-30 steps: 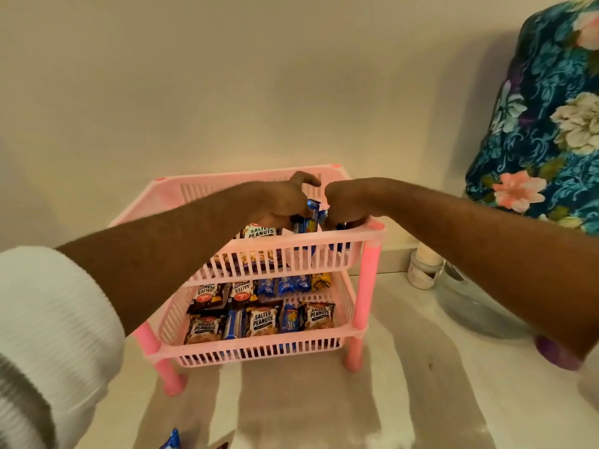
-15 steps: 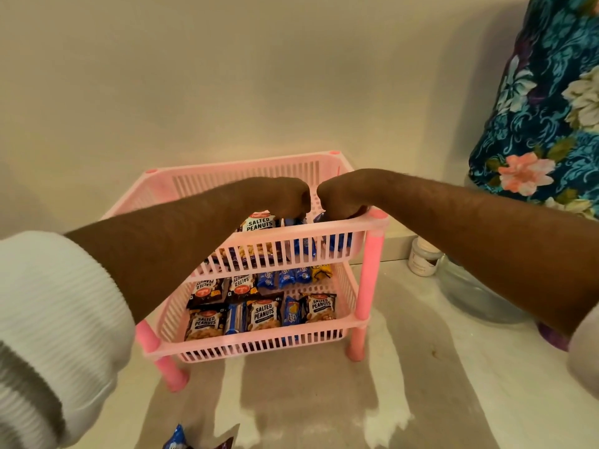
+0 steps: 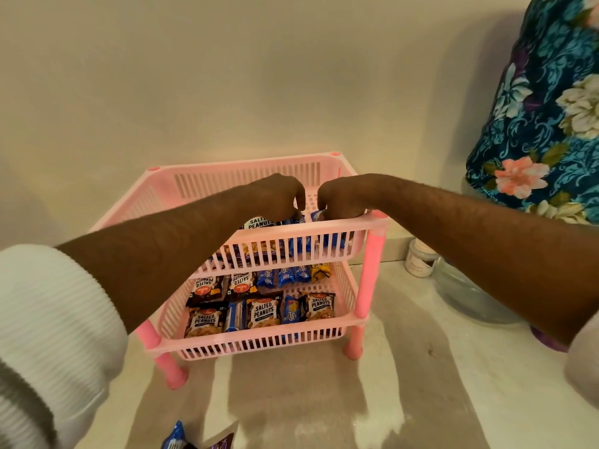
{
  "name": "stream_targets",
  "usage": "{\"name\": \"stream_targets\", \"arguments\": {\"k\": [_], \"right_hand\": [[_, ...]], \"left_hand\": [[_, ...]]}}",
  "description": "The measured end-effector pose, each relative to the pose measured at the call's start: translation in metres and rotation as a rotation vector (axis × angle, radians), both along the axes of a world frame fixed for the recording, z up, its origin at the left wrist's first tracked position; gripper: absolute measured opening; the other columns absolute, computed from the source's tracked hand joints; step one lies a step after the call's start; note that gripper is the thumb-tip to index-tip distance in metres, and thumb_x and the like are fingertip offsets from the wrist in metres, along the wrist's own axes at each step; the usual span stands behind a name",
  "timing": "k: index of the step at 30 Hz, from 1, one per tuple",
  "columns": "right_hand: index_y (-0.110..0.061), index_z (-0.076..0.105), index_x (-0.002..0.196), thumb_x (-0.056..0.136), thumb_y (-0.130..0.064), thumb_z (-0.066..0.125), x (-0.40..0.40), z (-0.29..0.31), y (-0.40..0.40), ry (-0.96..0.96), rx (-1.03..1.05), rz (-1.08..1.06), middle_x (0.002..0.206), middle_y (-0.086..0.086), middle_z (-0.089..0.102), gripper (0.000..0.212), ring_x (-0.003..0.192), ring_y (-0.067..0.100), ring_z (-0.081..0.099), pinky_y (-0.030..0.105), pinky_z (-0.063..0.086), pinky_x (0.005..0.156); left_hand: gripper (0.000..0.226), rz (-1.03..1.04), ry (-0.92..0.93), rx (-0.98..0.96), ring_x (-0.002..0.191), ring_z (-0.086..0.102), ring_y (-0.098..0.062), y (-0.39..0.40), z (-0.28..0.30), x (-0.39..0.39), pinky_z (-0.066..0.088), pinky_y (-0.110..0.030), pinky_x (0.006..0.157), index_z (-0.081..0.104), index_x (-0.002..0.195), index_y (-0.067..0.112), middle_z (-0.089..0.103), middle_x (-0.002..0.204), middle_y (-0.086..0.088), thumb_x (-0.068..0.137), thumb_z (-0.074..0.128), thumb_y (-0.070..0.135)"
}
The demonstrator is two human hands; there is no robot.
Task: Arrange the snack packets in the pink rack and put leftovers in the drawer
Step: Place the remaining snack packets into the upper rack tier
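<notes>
- Two tiers make up the pink slotted plastic rack [image 3: 324,229], which stands on the pale stone counter [image 3: 405,384]; the lower tier is packed with dark salted-peanut packets [image 3: 263,312] and slim blue biscuit packets [image 3: 291,308].
- Both hands reach into the upper tier at its 4 o'clock corner: the left hand [image 3: 275,196] is curled over a peanut packet there, while the right hand [image 3: 340,199] pinches the top edge of a blue foil packet [image 3: 316,215] standing upright.
- These packets look light, crinkly and slick, with brittle contents, so a gentle pinch on the sealed top seam probably suits best.
- More loose packets [image 3: 176,440] lie at the counter's 6 o'clock edge, well apart from the rack.
</notes>
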State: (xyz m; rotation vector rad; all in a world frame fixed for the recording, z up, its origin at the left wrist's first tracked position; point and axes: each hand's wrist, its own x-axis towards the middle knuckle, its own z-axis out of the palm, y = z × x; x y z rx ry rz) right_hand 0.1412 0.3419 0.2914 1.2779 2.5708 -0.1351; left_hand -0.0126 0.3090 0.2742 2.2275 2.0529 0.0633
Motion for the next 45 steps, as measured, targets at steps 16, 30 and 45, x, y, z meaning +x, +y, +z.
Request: {"name": "stream_targets", "arguments": {"k": [16, 30, 45], "right_hand": [[-0.015, 0.072, 0.101, 0.092, -0.019, 0.064, 0.051, -0.006, -0.065, 0.885, 0.527, -0.040, 0.100, 0.001, 0.073, 0.013, 0.089, 0.017, 0.066, 0.033, 0.054, 0.082], [-0.015, 0.070, 0.096, 0.088, -0.021, 0.069, 0.119, -0.187, -0.208, 1.007, 0.499, -0.284, 0.096, -0.001, 0.065, 0.010, 0.087, 0.014, 0.063, 0.040, 0.056, 0.073], [-0.021, 0.064, 0.123, 0.083, -0.036, 0.075, 0.181, -0.345, -0.304, 0.645, 0.211, -0.743, 0.131, 0.010, 0.051, 0.044, 0.121, 0.035, 0.048, 0.042, 0.042, 0.096]], "left_hand": [[0.021, -0.045, -0.541, 0.615, 0.079, 0.067, -0.012, -0.103, 0.008, 0.039, 0.056, -0.030, 0.080, 0.073, 0.095, 0.017, 0.070, 0.085, 0.006, 0.092, 0.055, 0.008], [0.015, -0.089, -0.787, 0.282, 0.061, 0.062, -0.008, -0.217, -0.178, 0.067, 0.051, -0.028, 0.062, 0.071, 0.087, 0.020, 0.069, 0.070, 0.004, 0.088, 0.060, 0.011], [0.048, 0.252, -0.284, -0.079, 0.135, 0.041, -0.033, -0.318, -0.294, -0.050, 0.034, -0.042, 0.113, 0.052, 0.139, 0.012, 0.042, 0.148, -0.014, 0.092, 0.058, 0.008]]}}
